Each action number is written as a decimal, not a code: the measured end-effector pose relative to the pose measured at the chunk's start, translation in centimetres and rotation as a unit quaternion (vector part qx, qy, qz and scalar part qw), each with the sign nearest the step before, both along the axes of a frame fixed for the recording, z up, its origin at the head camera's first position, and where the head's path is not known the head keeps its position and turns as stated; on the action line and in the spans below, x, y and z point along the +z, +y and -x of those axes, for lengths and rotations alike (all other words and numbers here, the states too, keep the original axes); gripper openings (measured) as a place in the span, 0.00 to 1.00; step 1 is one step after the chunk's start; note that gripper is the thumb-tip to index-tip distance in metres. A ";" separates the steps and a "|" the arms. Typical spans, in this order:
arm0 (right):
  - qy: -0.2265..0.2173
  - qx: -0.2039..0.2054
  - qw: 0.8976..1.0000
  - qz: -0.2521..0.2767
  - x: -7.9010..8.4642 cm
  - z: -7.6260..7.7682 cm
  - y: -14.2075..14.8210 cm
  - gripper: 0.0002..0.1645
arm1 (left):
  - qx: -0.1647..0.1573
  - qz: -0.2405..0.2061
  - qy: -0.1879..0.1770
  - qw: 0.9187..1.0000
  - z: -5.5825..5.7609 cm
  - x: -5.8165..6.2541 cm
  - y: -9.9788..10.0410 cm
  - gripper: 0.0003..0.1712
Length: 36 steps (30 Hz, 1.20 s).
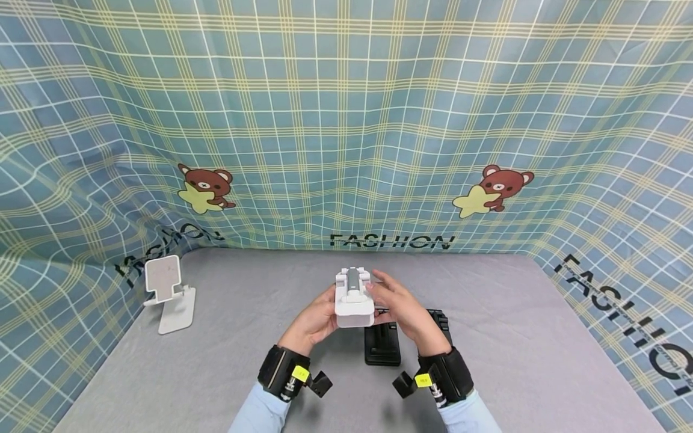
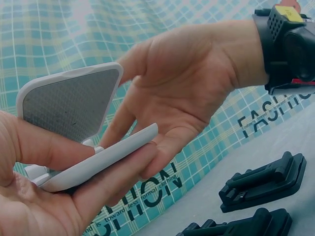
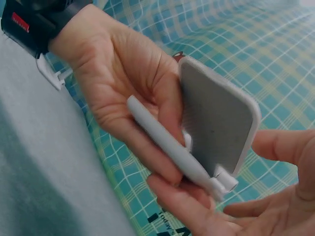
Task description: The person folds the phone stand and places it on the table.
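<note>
Between both hands, a white foldable phone stand [image 1: 354, 307] is held up in front of the body. My left hand [image 1: 316, 320] grips it from the left, and in the left wrist view the left thumb lies on one plate's inner face with fingers beneath. A grey textured pad [image 3: 216, 113] covers the inner face of the other plate, which stands angled away from the first. On the other side my right hand [image 1: 406, 310] has its fingers spread, fingertips at the stand's edge. Part of the right hand is hidden behind the plates in the left wrist view.
Below the right hand, a black folded stand [image 1: 382, 347] lies on the grey cloth, with another black stand [image 2: 263, 182] beside it. A second white stand [image 1: 177, 313] stands unfolded at the far left. Plaid curtain [image 1: 346, 132] encloses the back and sides.
</note>
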State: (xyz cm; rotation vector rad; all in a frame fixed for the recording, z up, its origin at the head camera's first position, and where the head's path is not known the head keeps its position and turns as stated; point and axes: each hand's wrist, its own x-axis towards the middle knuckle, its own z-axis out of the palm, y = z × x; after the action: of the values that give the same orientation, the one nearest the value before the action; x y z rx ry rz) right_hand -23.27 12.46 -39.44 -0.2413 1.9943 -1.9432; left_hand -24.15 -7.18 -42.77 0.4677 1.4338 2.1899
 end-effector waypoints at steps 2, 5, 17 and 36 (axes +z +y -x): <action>0.003 0.007 1.000 0.003 -0.3 0.2 0.1 0.39 | 0.002 0.003 0.001 1.000 0.0 -0.1 0.1 0.35; 0.013 0.011 1.000 0.007 -0.5 0.3 0.2 0.39 | 0.008 0.013 -0.003 1.000 0.0 -0.2 0.2 0.35; 0.012 -0.051 0.998 0.017 -0.7 0.2 0.0 0.36 | 0.033 0.109 0.012 0.993 0.1 -0.1 0.2 0.34; 0.016 -0.082 0.996 0.043 -0.9 0.5 0.1 0.36 | 0.053 0.106 0.001 0.993 0.4 1.0 -1.2 0.28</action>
State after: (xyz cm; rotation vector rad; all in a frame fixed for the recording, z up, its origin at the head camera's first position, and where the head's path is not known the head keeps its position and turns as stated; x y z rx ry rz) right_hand -23.80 12.52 -40.39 -0.1353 2.0085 -2.1421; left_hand -24.57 -8.42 -41.79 0.3254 1.7040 2.0853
